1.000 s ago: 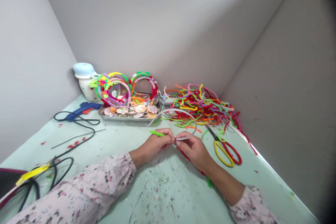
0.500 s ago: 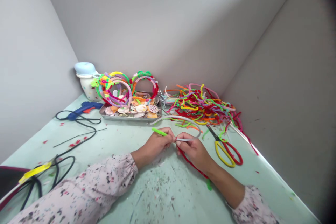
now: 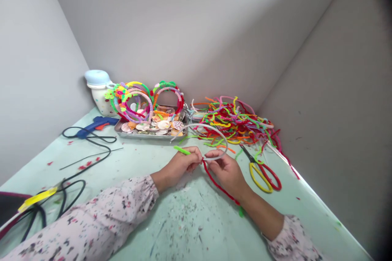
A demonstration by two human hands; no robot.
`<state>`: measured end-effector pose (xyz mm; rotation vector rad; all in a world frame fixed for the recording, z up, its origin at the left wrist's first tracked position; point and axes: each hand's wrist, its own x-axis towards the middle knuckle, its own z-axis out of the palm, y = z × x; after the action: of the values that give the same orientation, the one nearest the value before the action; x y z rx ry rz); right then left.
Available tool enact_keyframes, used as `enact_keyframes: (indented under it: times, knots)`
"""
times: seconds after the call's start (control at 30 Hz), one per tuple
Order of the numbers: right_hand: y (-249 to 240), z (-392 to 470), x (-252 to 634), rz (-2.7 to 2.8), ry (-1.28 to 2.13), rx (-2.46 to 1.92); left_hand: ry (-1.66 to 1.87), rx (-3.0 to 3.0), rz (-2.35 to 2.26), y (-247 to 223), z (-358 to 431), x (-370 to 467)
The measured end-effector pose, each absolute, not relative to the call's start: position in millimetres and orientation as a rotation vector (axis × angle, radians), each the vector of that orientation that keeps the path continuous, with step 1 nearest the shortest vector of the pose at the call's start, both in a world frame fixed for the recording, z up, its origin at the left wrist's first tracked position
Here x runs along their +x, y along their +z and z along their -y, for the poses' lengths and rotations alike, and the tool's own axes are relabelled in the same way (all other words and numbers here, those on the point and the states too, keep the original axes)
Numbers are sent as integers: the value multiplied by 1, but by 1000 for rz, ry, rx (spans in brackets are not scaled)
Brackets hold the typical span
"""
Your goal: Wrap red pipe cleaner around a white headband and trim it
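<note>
One pale headband (image 3: 226, 141): left hand (image 3: 186, 159) clamped on green end (image 3: 181, 150); right hand (image 3: 226, 170) alongside, grip unclear; red pipe cleaner (image 3: 214, 182) trailing.

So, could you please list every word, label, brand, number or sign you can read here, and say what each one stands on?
There are none that I can read.
Yellow tag on the cables: no legible lettering.
White bottle: small coloured marks, too blurred to tell.
Blue glue gun: no legible lettering.
</note>
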<state>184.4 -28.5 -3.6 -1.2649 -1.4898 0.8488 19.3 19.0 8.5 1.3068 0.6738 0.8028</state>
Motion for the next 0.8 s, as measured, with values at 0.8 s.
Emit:
enact_keyframes:
  times: [0.8]
  knots:
    - [3, 33, 182, 1507, 821, -1230, 751, 1319, -759, 14, -18, 22]
